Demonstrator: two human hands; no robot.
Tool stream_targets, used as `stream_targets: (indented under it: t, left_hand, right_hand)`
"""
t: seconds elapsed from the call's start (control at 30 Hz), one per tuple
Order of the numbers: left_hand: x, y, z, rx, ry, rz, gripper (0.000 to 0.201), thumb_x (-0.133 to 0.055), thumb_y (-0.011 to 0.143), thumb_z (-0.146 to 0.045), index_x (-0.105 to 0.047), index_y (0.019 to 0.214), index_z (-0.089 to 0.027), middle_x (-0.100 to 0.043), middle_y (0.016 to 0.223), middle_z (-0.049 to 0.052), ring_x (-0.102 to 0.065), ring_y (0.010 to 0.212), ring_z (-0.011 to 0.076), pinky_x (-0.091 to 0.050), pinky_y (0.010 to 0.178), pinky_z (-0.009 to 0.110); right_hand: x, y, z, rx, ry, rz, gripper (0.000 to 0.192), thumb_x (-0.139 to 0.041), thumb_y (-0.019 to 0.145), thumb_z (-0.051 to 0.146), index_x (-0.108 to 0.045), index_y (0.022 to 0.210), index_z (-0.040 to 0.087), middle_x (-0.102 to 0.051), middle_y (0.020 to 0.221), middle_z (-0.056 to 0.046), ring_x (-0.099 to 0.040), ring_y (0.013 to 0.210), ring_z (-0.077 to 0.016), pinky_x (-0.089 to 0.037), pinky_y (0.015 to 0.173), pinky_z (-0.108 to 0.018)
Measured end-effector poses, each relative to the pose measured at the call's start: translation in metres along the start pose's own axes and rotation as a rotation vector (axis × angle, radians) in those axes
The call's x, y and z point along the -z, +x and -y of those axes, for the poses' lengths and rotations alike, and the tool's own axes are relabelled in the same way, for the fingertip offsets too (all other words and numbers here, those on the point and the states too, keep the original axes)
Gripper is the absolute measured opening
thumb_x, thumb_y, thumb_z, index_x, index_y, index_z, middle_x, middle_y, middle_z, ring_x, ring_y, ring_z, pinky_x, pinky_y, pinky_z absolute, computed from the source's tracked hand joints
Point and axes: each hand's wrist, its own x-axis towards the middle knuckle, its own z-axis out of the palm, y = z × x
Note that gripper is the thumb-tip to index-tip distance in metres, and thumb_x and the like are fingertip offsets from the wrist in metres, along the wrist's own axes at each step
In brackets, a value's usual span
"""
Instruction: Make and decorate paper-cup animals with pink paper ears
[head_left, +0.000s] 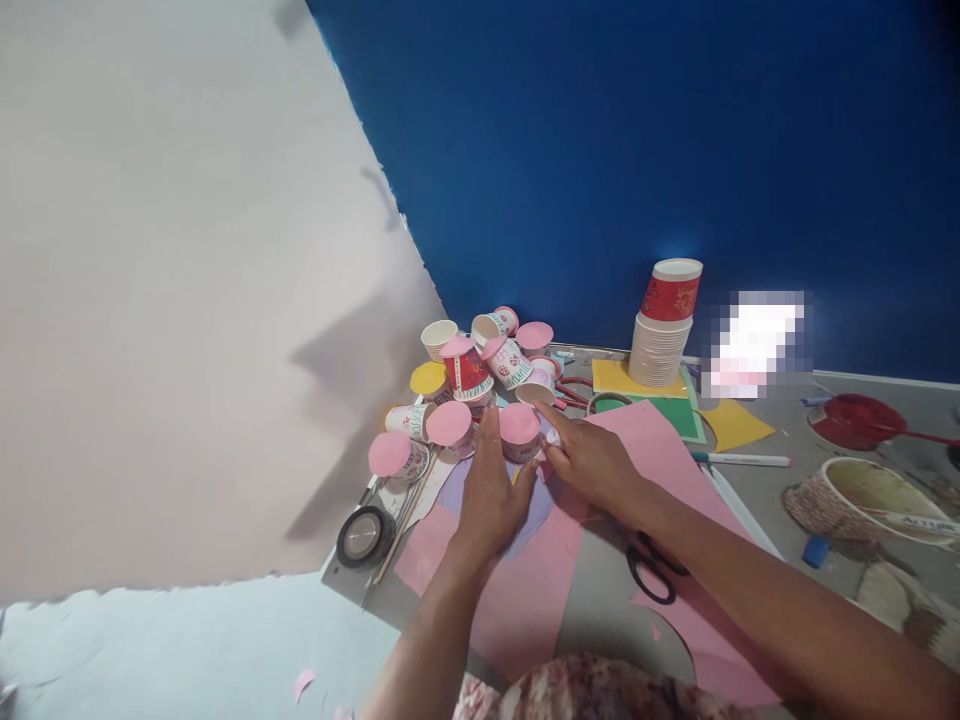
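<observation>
The pink paper sheet [660,450] lay under both forearms, scissors [649,565] on it. Left hand [491,490] lay flat, fingers together, beside the pink-capped cup [520,430]; right hand [592,460] pinched a small white object [553,437] against it. A nudge risked toppling the crowded cups [480,365] behind.

grey table [787,500] | pink paper [652,440] | scissors [651,570] | tape roll [364,536] | stacked cups [660,350]

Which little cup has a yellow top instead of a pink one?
The cup with the yellow top sits at the left of the pile of cups, just behind the cup lying on its side. All other covered cups there wear pink circles.
</observation>
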Motion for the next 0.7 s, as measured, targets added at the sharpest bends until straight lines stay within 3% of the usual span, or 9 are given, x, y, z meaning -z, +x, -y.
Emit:
stream_targets:
  t: [0.17,0.33,0.53,0.7]
  left_hand:
    - [0.0,0.004,0.0,-0.006,0.01,0.034,0.084,-0.061,0.097,-0.038,-0.017,0.167,-0.022,-0.014,0.177,0.016,-0.013,0.164,0.0325,-0.019,0.131,0.059]
    - [-0.003,0.006,0.004,-0.025,0.013,0.063,0.085,-0.062,0.097,-0.037,-0.017,0.167,-0.022,-0.015,0.176,0.016,-0.013,0.164,0.0318,-0.021,0.13,0.058]
    - [-0.002,0.0,0.003,-0.034,0.009,0.044,0.09,-0.063,0.096,-0.035,-0.012,0.168,-0.023,-0.013,0.177,0.017,-0.013,0.164,0.032,-0.021,0.131,0.058]
    - [0.004,-0.017,-0.001,-0.154,0.081,0.009,0.084,-0.06,0.097,-0.03,-0.014,0.168,-0.027,-0.008,0.177,0.015,-0.008,0.164,0.0341,-0.026,0.129,0.059]
  right_hand:
    - [0.015,0.011,0.0,0.041,-0.004,0.03,0.063,-0.046,0.093,0.022,-0.046,0.156,0.027,-0.081,0.111,-0.01,-0.074,0.096,-0.0291,-0.042,0.071,-0.033]
    - [0.014,0.015,0.003,0.068,-0.001,0.044,0.056,-0.049,0.092,0.021,-0.057,0.147,0.027,-0.081,0.114,-0.01,-0.073,0.102,-0.0294,-0.044,0.074,-0.032]
    - [0.01,0.011,-0.002,0.041,0.048,0.028,0.065,-0.047,0.092,0.023,-0.047,0.157,0.027,-0.081,0.113,-0.009,-0.073,0.098,-0.0284,-0.044,0.072,-0.032]
    - [0.012,-0.002,-0.008,0.002,0.106,0.005,0.063,-0.045,0.097,0.027,-0.041,0.161,0.028,-0.08,0.118,-0.008,-0.072,0.102,-0.0271,-0.044,0.076,-0.031]
